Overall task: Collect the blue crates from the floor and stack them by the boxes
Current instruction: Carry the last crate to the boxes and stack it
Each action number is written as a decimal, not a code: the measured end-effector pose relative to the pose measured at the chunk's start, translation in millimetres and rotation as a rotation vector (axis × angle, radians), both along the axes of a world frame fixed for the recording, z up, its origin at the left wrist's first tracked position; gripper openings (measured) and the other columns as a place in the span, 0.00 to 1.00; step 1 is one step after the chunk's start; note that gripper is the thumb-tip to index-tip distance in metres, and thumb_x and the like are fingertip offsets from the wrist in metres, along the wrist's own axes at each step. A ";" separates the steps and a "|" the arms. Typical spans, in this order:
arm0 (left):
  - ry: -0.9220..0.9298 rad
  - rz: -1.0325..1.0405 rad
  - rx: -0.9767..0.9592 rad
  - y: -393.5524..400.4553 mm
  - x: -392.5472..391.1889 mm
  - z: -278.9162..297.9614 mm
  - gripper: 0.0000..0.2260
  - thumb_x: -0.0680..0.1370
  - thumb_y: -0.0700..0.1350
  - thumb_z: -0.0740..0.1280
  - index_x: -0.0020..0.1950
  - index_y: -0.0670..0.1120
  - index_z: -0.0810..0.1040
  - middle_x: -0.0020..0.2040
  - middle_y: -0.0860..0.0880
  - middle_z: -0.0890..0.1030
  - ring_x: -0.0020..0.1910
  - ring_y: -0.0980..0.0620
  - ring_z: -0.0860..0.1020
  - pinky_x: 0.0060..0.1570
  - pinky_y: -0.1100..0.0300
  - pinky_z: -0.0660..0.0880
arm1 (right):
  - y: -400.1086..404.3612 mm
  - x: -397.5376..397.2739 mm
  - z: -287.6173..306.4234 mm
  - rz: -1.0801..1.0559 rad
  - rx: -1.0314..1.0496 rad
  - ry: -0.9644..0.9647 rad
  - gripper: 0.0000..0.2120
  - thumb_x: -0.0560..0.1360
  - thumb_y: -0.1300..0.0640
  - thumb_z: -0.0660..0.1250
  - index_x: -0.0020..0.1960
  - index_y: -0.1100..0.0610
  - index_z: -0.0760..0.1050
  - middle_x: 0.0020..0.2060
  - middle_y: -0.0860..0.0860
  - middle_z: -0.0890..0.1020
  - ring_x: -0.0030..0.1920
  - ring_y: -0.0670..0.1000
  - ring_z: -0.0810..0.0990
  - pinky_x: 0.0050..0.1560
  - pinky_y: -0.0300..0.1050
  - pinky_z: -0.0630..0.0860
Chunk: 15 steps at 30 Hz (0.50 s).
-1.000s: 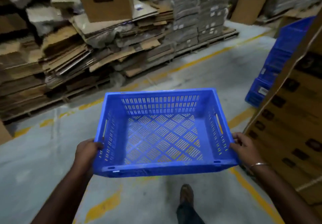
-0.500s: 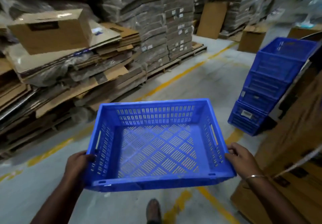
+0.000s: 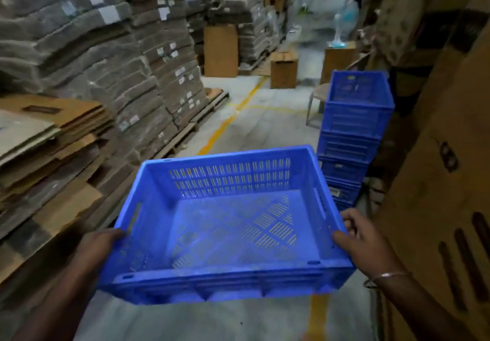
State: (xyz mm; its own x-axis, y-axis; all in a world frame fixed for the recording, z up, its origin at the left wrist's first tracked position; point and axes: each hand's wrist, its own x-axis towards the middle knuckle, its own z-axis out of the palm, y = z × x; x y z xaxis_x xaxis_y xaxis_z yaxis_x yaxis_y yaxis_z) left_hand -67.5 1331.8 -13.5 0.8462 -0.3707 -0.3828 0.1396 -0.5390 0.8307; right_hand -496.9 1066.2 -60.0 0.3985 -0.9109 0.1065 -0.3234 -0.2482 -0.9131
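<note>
Grey concrete floor (image 3: 265, 128), marked with yellow lines (image 3: 225, 125), runs between walls of cardboard in a dim warehouse aisle. Nearest, at 6 o'clock, an empty blue crate (image 3: 228, 224) is carried level above the floor. Left hand (image 3: 99, 247) grips its left wall at 8 o'clock, fingers curled at the rim beside the handle slot. Right hand (image 3: 363, 245) grips the right wall at 4 o'clock, thumb over the rim; a thin bangle (image 3: 384, 278) circles that wrist. Tall brown boxes (image 3: 445, 208) crowd the right edge from 3 to 5 o'clock, close beside the right arm. At 9 o'clock, loose flattened cardboard (image 3: 53, 133) lies heaped. Just past the crate's far right corner, at 2 o'clock, a stack (image 3: 355, 139) of blue crates stands on the floor against the boxes, partly hidden behind the carried crate. A stool (image 3: 316, 96) stands just left of the stack. Bundled sheets (image 3: 132, 48) on pallets rise from 10 to 12 o'clock. Farther off at 12 and 1 o'clock stand upright cartons (image 3: 283, 70); beyond them the view is blurred.
</note>
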 end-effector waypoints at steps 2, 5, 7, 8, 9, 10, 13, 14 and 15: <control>-0.076 -0.043 0.030 -56.2 43.7 2.4 0.21 0.72 0.51 0.72 0.56 0.36 0.83 0.50 0.33 0.84 0.45 0.40 0.82 0.56 0.39 0.80 | -16.6 17.3 14.1 -0.055 -0.015 -0.057 0.10 0.65 0.54 0.68 0.45 0.55 0.74 0.33 0.55 0.80 0.33 0.59 0.78 0.37 0.56 0.75; -0.086 -0.168 0.003 -169.6 96.0 16.7 0.16 0.76 0.49 0.72 0.52 0.35 0.83 0.38 0.37 0.81 0.30 0.46 0.76 0.36 0.56 0.76 | -66.6 44.8 28.1 -0.167 0.018 -0.157 0.07 0.70 0.69 0.68 0.43 0.59 0.73 0.32 0.55 0.80 0.31 0.54 0.75 0.35 0.48 0.73; -0.128 -0.236 -0.056 -245.2 113.4 28.0 0.14 0.76 0.48 0.72 0.50 0.36 0.84 0.40 0.36 0.81 0.35 0.44 0.75 0.39 0.52 0.73 | -107.4 59.5 36.4 -0.214 0.009 -0.197 0.09 0.70 0.77 0.65 0.44 0.64 0.72 0.31 0.52 0.80 0.31 0.47 0.75 0.34 0.42 0.71; -0.174 -0.287 -0.090 -280.7 117.7 35.4 0.10 0.77 0.46 0.72 0.48 0.39 0.84 0.41 0.36 0.81 0.36 0.44 0.75 0.41 0.50 0.74 | -129.7 65.6 41.3 -0.245 0.008 -0.209 0.09 0.70 0.79 0.63 0.45 0.67 0.72 0.31 0.50 0.80 0.31 0.45 0.75 0.33 0.39 0.71; -0.235 -0.342 -0.111 -316.6 122.3 40.9 0.06 0.78 0.44 0.71 0.46 0.42 0.84 0.43 0.37 0.81 0.37 0.44 0.75 0.42 0.51 0.75 | -151.7 70.6 47.3 -0.269 0.022 -0.233 0.09 0.70 0.80 0.62 0.45 0.69 0.71 0.30 0.48 0.79 0.30 0.42 0.75 0.32 0.36 0.70; -0.279 -0.405 -0.127 -349.5 119.0 50.4 0.05 0.79 0.42 0.70 0.43 0.44 0.83 0.43 0.38 0.81 0.37 0.45 0.74 0.42 0.55 0.74 | -172.0 75.6 55.0 -0.304 0.030 -0.253 0.09 0.70 0.81 0.61 0.45 0.71 0.71 0.29 0.45 0.79 0.28 0.40 0.74 0.31 0.33 0.70; -0.353 -0.537 -0.172 -452.7 129.7 65.6 0.10 0.80 0.39 0.68 0.40 0.47 0.81 0.39 0.43 0.79 0.39 0.50 0.75 0.39 0.68 0.69 | -236.0 89.5 79.6 -0.418 -0.013 -0.273 0.10 0.70 0.81 0.61 0.44 0.68 0.71 0.28 0.43 0.78 0.29 0.41 0.73 0.31 0.33 0.69; -0.386 -0.569 -0.159 -481.8 133.3 67.8 0.08 0.80 0.39 0.68 0.42 0.45 0.82 0.40 0.42 0.79 0.39 0.50 0.76 0.38 0.71 0.68 | -255.9 95.0 86.3 -0.445 -0.027 -0.278 0.12 0.70 0.80 0.62 0.42 0.64 0.72 0.28 0.43 0.77 0.29 0.42 0.73 0.31 0.34 0.69; -0.390 -0.583 -0.162 -511.4 143.2 67.4 0.06 0.80 0.40 0.68 0.45 0.42 0.83 0.40 0.42 0.79 0.36 0.54 0.76 0.34 0.74 0.67 | -273.9 100.9 90.9 -0.477 -0.033 -0.277 0.15 0.70 0.80 0.62 0.40 0.61 0.72 0.28 0.43 0.77 0.30 0.43 0.72 0.31 0.35 0.69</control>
